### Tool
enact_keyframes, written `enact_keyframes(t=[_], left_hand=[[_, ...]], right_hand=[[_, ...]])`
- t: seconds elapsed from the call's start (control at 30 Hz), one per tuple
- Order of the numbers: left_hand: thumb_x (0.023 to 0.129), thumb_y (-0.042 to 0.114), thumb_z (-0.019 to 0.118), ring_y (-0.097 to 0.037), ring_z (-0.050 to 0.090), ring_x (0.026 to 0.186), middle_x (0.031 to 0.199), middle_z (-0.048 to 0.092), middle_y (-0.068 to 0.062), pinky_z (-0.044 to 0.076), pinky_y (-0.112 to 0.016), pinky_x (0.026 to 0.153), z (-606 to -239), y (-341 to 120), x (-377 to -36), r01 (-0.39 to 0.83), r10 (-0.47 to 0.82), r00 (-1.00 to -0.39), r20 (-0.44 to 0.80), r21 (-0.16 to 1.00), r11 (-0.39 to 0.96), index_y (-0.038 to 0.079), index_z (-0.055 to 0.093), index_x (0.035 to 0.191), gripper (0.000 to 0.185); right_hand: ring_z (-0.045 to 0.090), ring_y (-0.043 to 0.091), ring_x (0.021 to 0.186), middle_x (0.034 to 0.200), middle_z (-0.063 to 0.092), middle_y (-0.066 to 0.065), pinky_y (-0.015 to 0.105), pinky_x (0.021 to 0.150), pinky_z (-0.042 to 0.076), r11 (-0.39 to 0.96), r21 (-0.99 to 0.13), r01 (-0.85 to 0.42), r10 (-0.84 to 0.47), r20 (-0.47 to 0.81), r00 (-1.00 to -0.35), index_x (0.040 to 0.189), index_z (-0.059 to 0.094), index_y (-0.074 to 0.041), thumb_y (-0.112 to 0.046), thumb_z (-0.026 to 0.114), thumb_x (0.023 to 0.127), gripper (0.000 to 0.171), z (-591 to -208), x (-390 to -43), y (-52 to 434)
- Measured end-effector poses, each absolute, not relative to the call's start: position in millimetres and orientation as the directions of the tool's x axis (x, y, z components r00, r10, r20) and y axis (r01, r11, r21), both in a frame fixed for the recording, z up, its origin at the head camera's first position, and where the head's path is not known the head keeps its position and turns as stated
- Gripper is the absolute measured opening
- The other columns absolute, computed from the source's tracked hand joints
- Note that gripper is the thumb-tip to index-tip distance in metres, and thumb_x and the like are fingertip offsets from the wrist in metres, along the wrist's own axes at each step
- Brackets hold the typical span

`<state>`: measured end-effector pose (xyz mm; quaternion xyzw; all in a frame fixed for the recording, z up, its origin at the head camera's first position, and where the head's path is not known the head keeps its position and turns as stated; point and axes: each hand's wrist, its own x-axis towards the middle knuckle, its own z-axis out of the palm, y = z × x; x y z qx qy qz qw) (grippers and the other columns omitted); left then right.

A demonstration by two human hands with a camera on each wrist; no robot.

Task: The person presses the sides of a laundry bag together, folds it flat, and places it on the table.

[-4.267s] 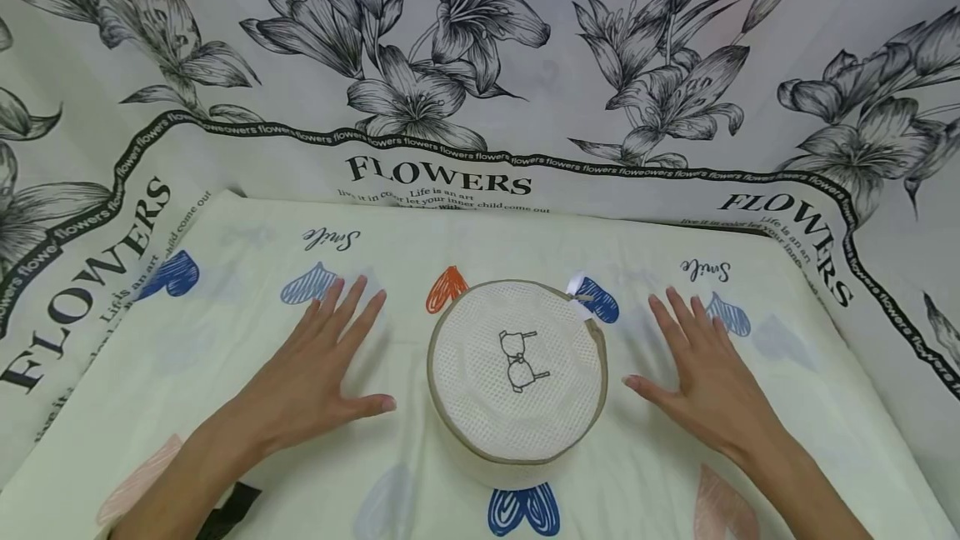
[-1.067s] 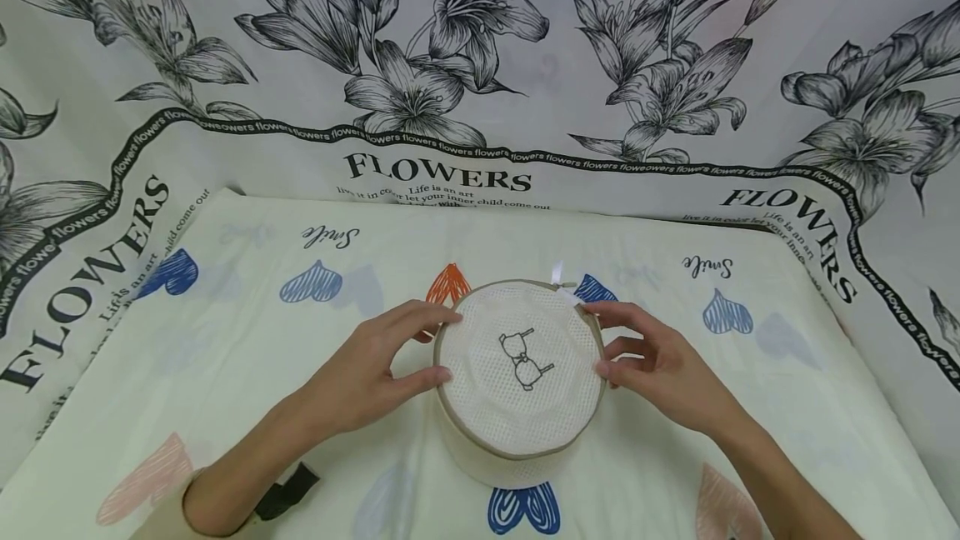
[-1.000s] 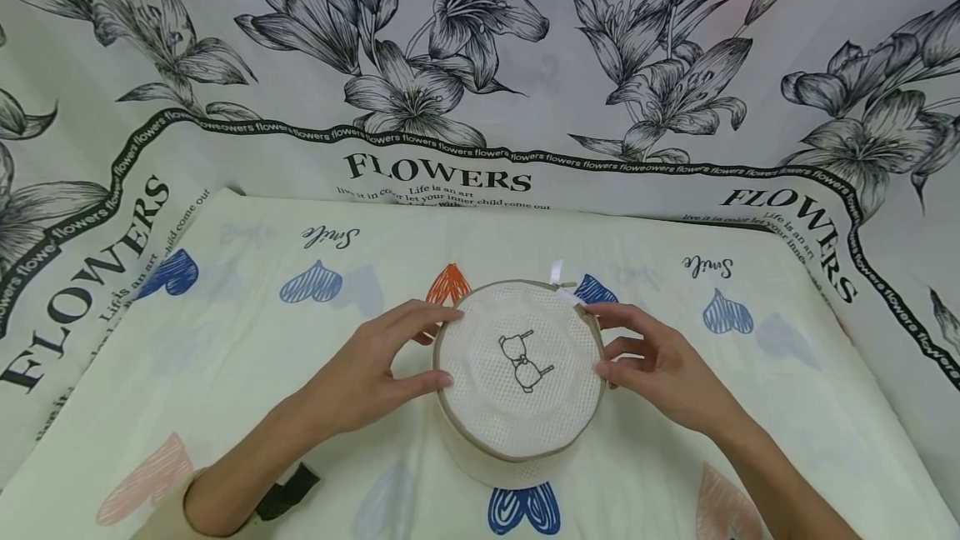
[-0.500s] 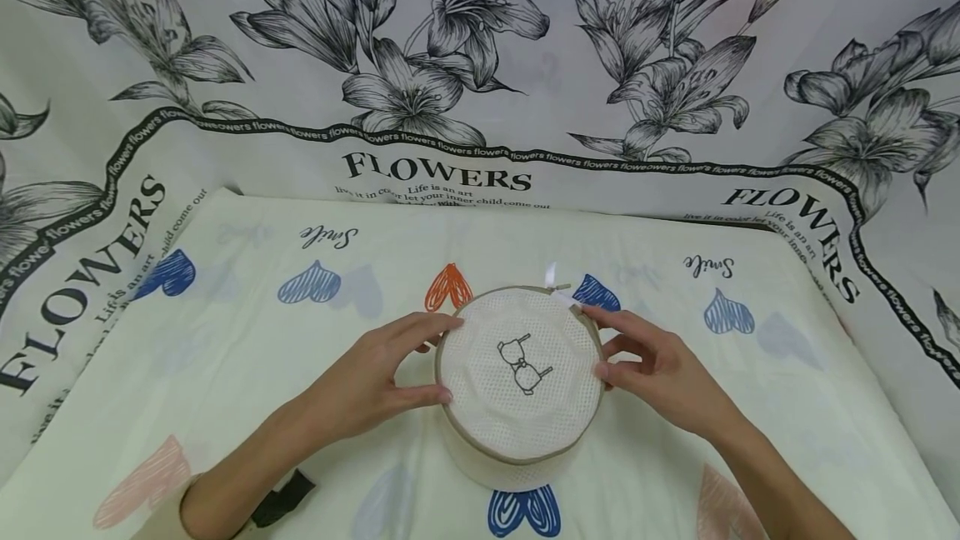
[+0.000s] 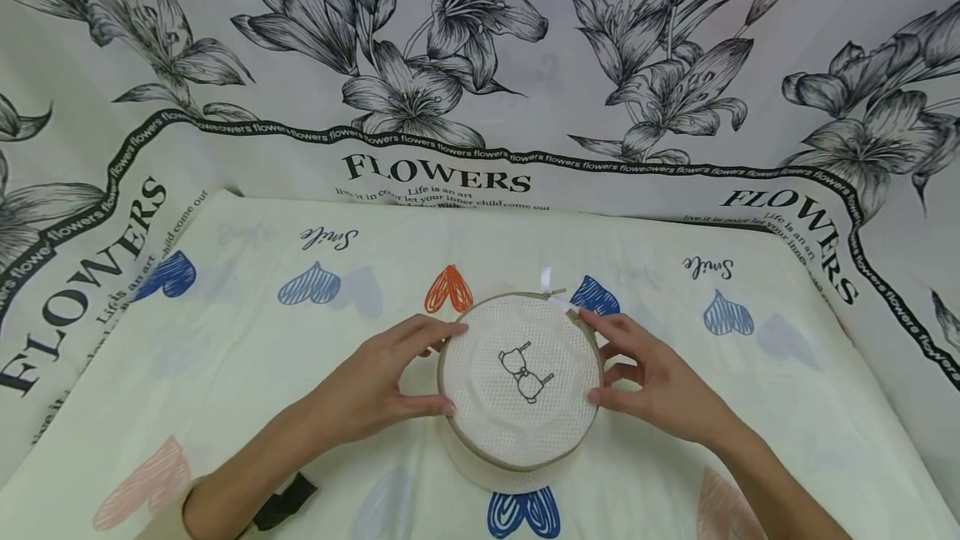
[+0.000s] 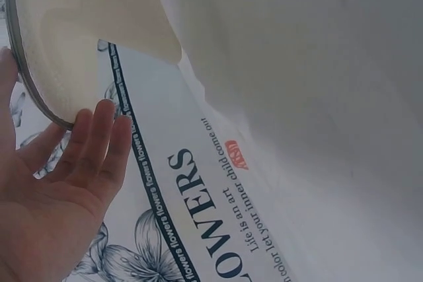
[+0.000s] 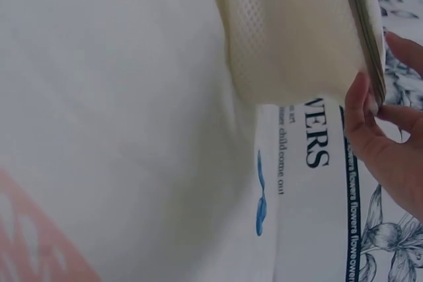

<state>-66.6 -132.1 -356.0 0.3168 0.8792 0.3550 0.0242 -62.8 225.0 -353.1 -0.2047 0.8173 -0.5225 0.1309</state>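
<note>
A round white mesh laundry bag point(image 5: 517, 432) stands on the cloth, a brown zipper running round its top edge and a black line drawing on its lid. Its zipper pull point(image 5: 557, 293) and a white ribbon tag point(image 5: 545, 279) are at the far edge. My left hand point(image 5: 382, 377) grips the bag's left rim between fingers and thumb. On the opposite rim, my right hand point(image 5: 660, 377) pinches the zipper edge, index finger near the ribbon. In the left wrist view the other fingers point(image 6: 99, 140) lie against the bag's side. The right wrist view shows the fingers point(image 7: 360, 107) at the zipper band.
A pale cloth point(image 5: 247, 357) with printed hearts covers the table. Behind it hangs a white curtain point(image 5: 562, 65) with black flower prints. A black patch point(image 5: 285, 502) lies beside the left wrist, near a beige sleeve point(image 5: 176, 515).
Both hands came in from flat on either side and took hold of the rim. The bag turned slightly, bringing the zipper pull leftward, then shifted a little nearer to me.
</note>
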Motion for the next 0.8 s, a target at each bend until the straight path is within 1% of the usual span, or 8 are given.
enact_keyframes(t=[0.17,0.4,0.5,0.63,0.8], left_hand=[[0.077,0.058,0.074,-0.012,0.059,0.111,0.131,0.052,0.014,0.054,-0.031,0.091,-357.6,-130.2,-65.2,0.542,0.585,-0.795,0.159,0.619,0.568,0.029,0.049,0.145,0.078],[0.079,0.062,0.070,-0.013,0.060,0.109,0.125,0.056,0.014,0.054,-0.032,0.091,-360.3,-130.1,-63.7,0.554,0.587,-0.792,0.165,0.596,0.581,0.028,0.054,0.137,0.070],[0.082,0.060,0.069,-0.012,0.061,0.110,0.125,0.058,0.014,0.053,-0.031,0.092,-362.3,-130.3,-63.8,0.570,0.596,-0.783,0.180,0.589,0.572,0.027,0.056,0.134,0.063],[0.085,0.053,0.070,-0.011,0.062,0.109,0.121,0.061,0.014,0.053,-0.030,0.092,-364.1,-130.2,-63.7,0.587,0.604,-0.773,0.196,0.581,0.563,0.025,0.058,0.130,0.055],[0.085,0.051,0.073,-0.008,0.063,0.107,0.117,0.062,0.015,0.053,-0.030,0.092,-365.2,-129.3,-62.8,0.581,0.604,-0.777,0.178,0.572,0.579,0.025,0.058,0.128,0.053]], right_hand=[[0.060,0.020,0.103,0.131,0.047,0.005,0.031,0.080,0.059,0.404,-0.890,-0.209,-0.464,-0.003,-0.886,0.154,0.039,-0.020,-0.012,0.084,0.080,0.087,-355.0,-64.1,224.7],[0.060,0.023,0.101,0.133,0.046,0.007,0.028,0.077,0.058,0.447,-0.863,-0.234,-0.477,-0.009,-0.879,0.153,0.041,-0.017,-0.017,0.086,0.078,0.087,-359.3,-67.6,223.2],[0.059,0.023,0.102,0.133,0.046,0.006,0.027,0.077,0.057,0.468,-0.854,-0.228,-0.478,-0.027,-0.878,0.153,0.041,-0.017,-0.021,0.087,0.078,0.088,-360.2,-67.7,221.8],[0.059,0.022,0.102,0.130,0.047,0.006,0.027,0.078,0.057,0.499,-0.832,-0.242,-0.483,-0.035,-0.875,0.153,0.041,-0.017,-0.023,0.087,0.077,0.090,-361.4,-67.7,220.2],[0.059,0.019,0.101,0.128,0.046,0.005,0.026,0.079,0.057,0.533,-0.806,-0.257,-0.491,-0.048,-0.870,0.153,0.040,-0.014,-0.026,0.088,0.076,0.092,-362.3,-67.4,218.6]])
